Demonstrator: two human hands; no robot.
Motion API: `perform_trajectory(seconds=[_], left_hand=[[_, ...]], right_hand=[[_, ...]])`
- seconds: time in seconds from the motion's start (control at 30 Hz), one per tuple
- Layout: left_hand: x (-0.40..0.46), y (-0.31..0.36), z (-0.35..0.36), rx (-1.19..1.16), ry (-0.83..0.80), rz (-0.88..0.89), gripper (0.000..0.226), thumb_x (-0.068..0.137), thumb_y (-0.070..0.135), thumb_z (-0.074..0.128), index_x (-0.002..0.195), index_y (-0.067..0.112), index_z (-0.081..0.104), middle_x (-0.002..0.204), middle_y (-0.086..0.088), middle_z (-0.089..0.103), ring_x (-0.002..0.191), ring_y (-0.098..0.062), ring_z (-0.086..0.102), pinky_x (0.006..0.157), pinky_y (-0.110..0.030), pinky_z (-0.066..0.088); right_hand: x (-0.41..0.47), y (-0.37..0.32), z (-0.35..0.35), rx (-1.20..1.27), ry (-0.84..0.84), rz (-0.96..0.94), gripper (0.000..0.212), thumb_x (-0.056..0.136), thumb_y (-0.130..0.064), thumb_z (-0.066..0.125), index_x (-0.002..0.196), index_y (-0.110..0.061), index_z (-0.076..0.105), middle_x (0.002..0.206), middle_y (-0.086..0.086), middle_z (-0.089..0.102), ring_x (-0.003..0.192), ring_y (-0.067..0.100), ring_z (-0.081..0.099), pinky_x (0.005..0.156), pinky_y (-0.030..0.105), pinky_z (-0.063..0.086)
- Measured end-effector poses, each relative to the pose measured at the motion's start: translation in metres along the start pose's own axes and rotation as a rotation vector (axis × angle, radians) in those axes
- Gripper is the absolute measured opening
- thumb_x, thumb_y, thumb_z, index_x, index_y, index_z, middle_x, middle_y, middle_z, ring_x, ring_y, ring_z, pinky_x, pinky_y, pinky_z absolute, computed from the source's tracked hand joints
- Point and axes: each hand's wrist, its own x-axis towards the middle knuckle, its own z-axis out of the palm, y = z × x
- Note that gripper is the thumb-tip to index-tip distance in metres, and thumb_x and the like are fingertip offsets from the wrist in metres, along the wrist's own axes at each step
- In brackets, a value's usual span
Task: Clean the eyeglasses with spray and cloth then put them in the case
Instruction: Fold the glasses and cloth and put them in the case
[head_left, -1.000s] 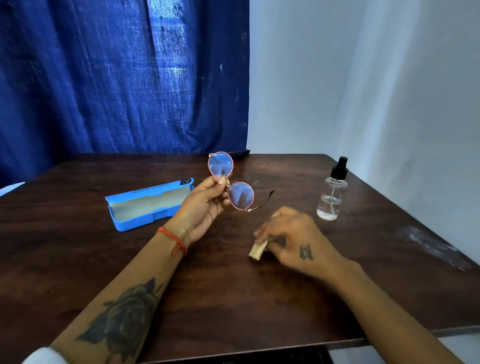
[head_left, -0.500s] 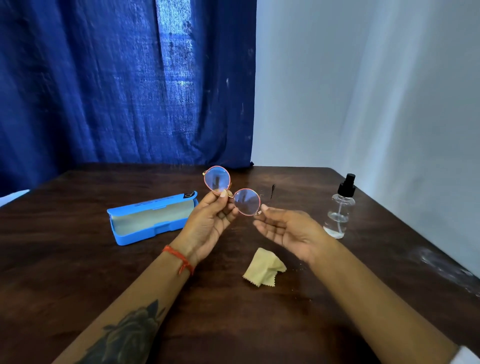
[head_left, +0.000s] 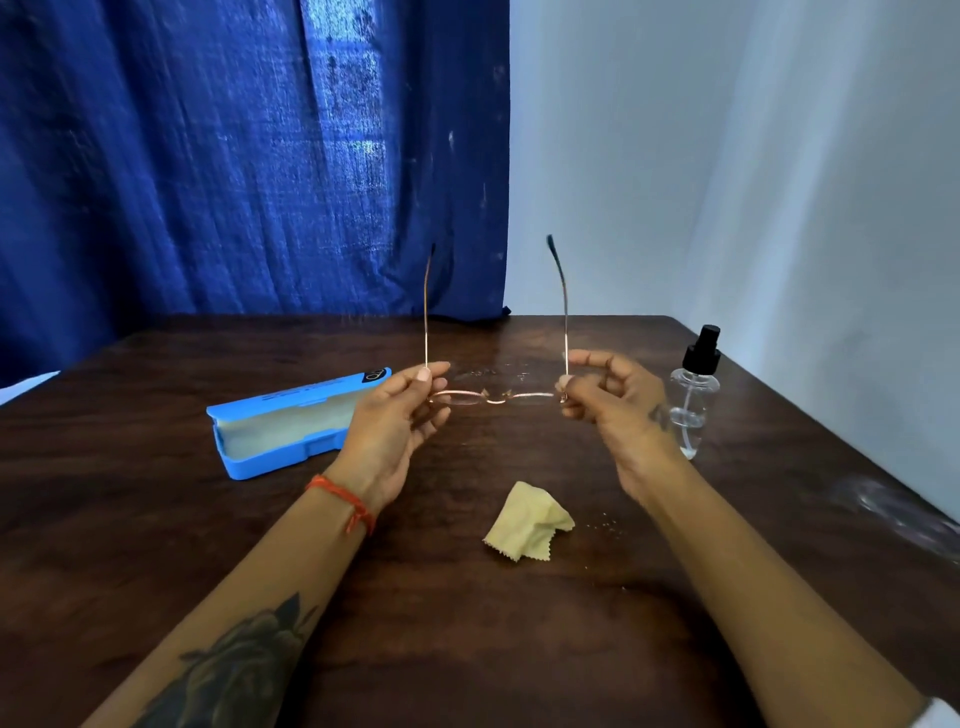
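I hold thin rose-gold round eyeglasses (head_left: 496, 397) above the table, lenses lying flat and both temple arms unfolded, pointing up and away. My left hand (head_left: 400, 421) pinches the left hinge and my right hand (head_left: 608, 405) pinches the right hinge. A crumpled yellow cloth (head_left: 527, 522) lies on the table below the glasses, between my forearms. The open blue case (head_left: 291, 423) with a pale lining sits to the left of my left hand. A clear spray bottle (head_left: 693, 395) with a black cap stands just behind my right hand.
The dark wooden table (head_left: 467, 623) ends at a right edge by a white wall. A blue curtain (head_left: 249, 156) hangs behind the table. A shiny smear (head_left: 893, 506) marks the table near its right edge.
My right hand let go of the cloth, rose and took the right side of the glasses. The glasses turned flat and both temple arms are now unfolded upward.
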Motion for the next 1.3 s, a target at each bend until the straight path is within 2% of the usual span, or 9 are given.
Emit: perform_trajectory(seconds=[0.13, 0.23, 0.3, 0.5, 0.67, 0.77, 0.93, 1.07, 1.3], left_hand=[[0.0, 0.003, -0.006, 0.085, -0.007, 0.121, 0.019, 0.089, 0.016, 0.055, 0.084, 0.024, 0.071, 0.078, 0.005, 0.062, 0.075, -0.004, 0.058, 0.065, -0.013, 0.052], [0.0, 0.007, -0.008, 0.201, -0.068, 0.289, 0.021, 0.087, 0.012, 0.057, 0.094, 0.027, 0.069, 0.073, 0.004, 0.057, 0.069, -0.001, 0.055, 0.066, -0.012, 0.049], [0.0, 0.012, -0.011, 0.324, -0.124, 0.396, 0.026, 0.087, 0.01, 0.057, 0.102, 0.029, 0.066, 0.066, 0.012, 0.053, 0.067, 0.001, 0.053, 0.069, -0.012, 0.048], [-0.002, 0.01, -0.017, 1.081, -0.213, 0.735, 0.026, 0.083, 0.009, 0.064, 0.108, 0.017, 0.068, 0.074, 0.007, 0.048, 0.07, -0.006, 0.05, 0.068, -0.004, 0.035], [-0.008, 0.008, -0.017, 1.282, -0.201, 0.926, 0.018, 0.076, 0.0, 0.069, 0.093, 0.005, 0.073, 0.072, -0.01, 0.054, 0.07, -0.018, 0.049, 0.065, -0.019, 0.035], [-0.014, 0.008, -0.011, 1.357, -0.234, 0.977, 0.018, 0.072, -0.003, 0.069, 0.089, 0.003, 0.073, 0.07, -0.015, 0.055, 0.068, -0.024, 0.047, 0.064, -0.028, 0.036], [-0.019, 0.011, -0.009, 1.377, -0.187, 1.03, 0.018, 0.073, -0.006, 0.067, 0.088, 0.001, 0.072, 0.07, -0.016, 0.054, 0.067, -0.03, 0.05, 0.061, -0.028, 0.036], [-0.02, 0.009, -0.008, 1.386, -0.234, 1.001, 0.02, 0.074, -0.005, 0.067, 0.092, 0.003, 0.071, 0.077, -0.015, 0.059, 0.073, -0.029, 0.054, 0.063, -0.028, 0.038], [-0.019, -0.006, -0.003, 1.323, -0.337, 0.904, 0.028, 0.075, 0.002, 0.067, 0.101, 0.013, 0.07, 0.089, -0.005, 0.068, 0.084, -0.022, 0.054, 0.076, -0.019, 0.035]], right_hand=[[0.0, 0.0, -0.006, -0.387, -0.11, -0.345, 0.026, 0.083, -0.007, 0.064, 0.095, -0.03, 0.067, 0.078, -0.006, 0.068, 0.073, 0.012, 0.065, 0.07, 0.022, 0.053], [0.0, 0.004, -0.007, -0.606, -0.173, -0.545, 0.026, 0.083, -0.001, 0.061, 0.093, -0.022, 0.072, 0.083, -0.01, 0.065, 0.075, 0.009, 0.061, 0.065, 0.006, 0.041], [0.002, 0.007, -0.009, -0.657, -0.193, -0.583, 0.025, 0.083, 0.003, 0.06, 0.093, -0.017, 0.072, 0.085, -0.005, 0.067, 0.076, 0.012, 0.06, 0.066, 0.01, 0.04], [0.008, 0.008, -0.018, -0.626, -0.234, -0.474, 0.022, 0.086, -0.005, 0.06, 0.095, -0.021, 0.072, 0.086, -0.003, 0.068, 0.075, 0.01, 0.058, 0.063, 0.007, 0.038], [0.011, -0.002, -0.024, -0.147, -0.396, -0.006, 0.034, 0.093, -0.039, 0.043, 0.107, -0.02, 0.067, 0.079, -0.005, 0.07, 0.061, -0.002, 0.056, 0.054, 0.015, 0.045], [0.008, -0.002, -0.023, -0.347, -0.466, -0.029, 0.04, 0.079, -0.056, 0.047, 0.104, -0.032, 0.067, 0.095, -0.014, 0.07, 0.074, -0.003, 0.057, 0.062, 0.013, 0.042], [0.005, 0.007, -0.017, -0.685, -0.514, -0.229, 0.017, 0.086, -0.024, 0.064, 0.101, -0.025, 0.071, 0.087, -0.014, 0.066, 0.076, 0.0, 0.055, 0.063, 0.013, 0.037], [0.005, 0.006, -0.017, -0.702, -0.4, -0.313, 0.015, 0.079, -0.018, 0.071, 0.09, -0.028, 0.074, 0.072, -0.018, 0.065, 0.061, -0.003, 0.048, 0.057, 0.012, 0.035], [0.0, 0.008, -0.018, -0.991, -0.096, -0.704, 0.012, 0.077, -0.011, 0.072, 0.086, -0.018, 0.076, 0.074, 0.001, 0.072, 0.074, 0.017, 0.053, 0.059, 0.024, 0.037]])
